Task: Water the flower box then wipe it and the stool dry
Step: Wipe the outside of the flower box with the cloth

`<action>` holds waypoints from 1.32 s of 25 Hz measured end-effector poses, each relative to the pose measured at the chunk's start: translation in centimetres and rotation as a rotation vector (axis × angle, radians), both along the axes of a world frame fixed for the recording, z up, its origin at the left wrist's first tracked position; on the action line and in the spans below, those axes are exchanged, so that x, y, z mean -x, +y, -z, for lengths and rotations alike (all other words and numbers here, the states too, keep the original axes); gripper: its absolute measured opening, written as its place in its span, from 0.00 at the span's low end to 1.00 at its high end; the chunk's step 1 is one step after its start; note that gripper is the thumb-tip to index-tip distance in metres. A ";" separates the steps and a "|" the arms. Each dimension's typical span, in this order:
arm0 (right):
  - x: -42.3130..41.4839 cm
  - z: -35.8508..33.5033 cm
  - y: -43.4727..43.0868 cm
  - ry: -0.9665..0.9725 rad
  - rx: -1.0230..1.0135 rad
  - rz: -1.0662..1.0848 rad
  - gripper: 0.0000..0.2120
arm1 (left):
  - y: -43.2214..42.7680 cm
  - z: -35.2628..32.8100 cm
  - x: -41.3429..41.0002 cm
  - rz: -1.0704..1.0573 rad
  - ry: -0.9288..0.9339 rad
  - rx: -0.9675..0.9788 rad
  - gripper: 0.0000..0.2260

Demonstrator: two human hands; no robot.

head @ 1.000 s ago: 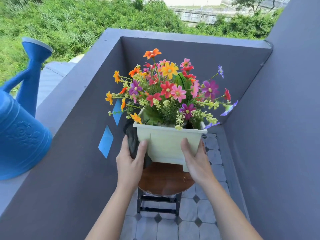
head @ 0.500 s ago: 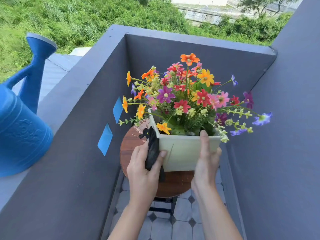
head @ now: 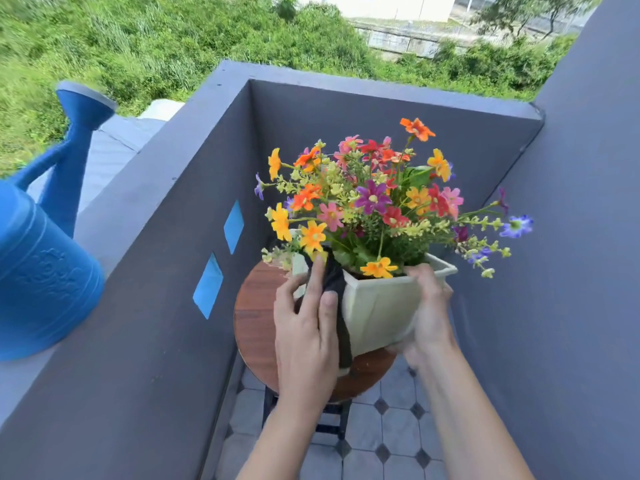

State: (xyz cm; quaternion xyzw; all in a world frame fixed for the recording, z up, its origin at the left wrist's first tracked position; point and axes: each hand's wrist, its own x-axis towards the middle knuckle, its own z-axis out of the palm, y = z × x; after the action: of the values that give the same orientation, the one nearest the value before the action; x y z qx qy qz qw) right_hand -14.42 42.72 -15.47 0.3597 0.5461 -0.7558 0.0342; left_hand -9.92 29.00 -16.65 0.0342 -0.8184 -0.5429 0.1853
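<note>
A pale green flower box (head: 377, 306) full of colourful flowers (head: 374, 199) stands on a round wooden stool (head: 256, 317), one corner turned toward me. My left hand (head: 304, 327) presses a black cloth (head: 337, 306) against the box's left side. My right hand (head: 427, 313) grips the box's right side near the rim and looks blurred. A blue watering can (head: 41, 265) stands on the ledge at the left, apart from both hands.
Grey balcony walls (head: 156, 306) close in on the left, back and right. Two blue tape patches (head: 207, 285) mark the left wall. The stool's dark legs (head: 325, 424) stand on a tiled floor (head: 388, 445). Green bushes lie beyond.
Both hands have turned the box on the stool so that a corner now faces me. The black cloth has slid along the box's left side with my left hand.
</note>
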 end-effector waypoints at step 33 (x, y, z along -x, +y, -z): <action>0.0 -0.7 1.7 -0.047 0.095 -0.153 0.37 | 0.4 1.3 -1.7 0.151 0.123 0.062 0.20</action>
State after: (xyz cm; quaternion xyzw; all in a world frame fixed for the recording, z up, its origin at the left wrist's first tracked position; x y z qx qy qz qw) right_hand -14.46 44.40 -14.72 0.3327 0.5346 -0.7673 0.1217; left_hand -8.19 29.44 -17.95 -0.0666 -0.8222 -0.5306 0.1950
